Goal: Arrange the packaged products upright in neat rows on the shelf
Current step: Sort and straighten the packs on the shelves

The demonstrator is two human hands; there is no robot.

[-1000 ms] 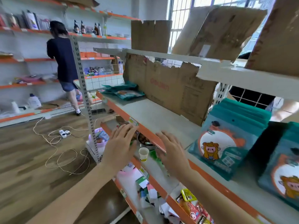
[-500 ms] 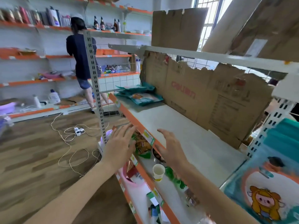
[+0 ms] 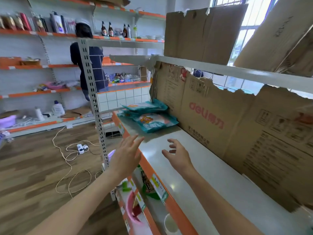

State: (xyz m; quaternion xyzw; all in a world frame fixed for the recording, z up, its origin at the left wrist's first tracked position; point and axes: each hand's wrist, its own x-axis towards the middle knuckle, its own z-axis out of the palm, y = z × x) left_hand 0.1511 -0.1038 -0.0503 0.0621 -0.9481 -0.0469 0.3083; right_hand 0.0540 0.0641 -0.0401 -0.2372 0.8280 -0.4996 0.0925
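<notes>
Several teal packaged products (image 3: 152,121) with a cartoon animal on the front lie flat in a loose pile at the far left end of the white shelf (image 3: 194,168), against the cardboard backing. My left hand (image 3: 127,153) hovers at the shelf's orange front edge, fingers straight, holding nothing. Over the bare shelf surface my right hand (image 3: 177,155) is stretched out with its fingers spread and slightly bent, empty. Both hands are short of the pile.
A torn cardboard sheet (image 3: 228,122) lines the shelf's back. Lower shelves (image 3: 145,200) hold a paper cup, a pink bowl and small goods. A perforated upright post (image 3: 94,106) stands at the shelf's left end. A person (image 3: 89,65) stands at the far wall shelves; cables lie on the floor.
The view has swung left, dropping the upright teal packs on the right out of sight. Both hands have moved forward along the shelf toward the flat pile.
</notes>
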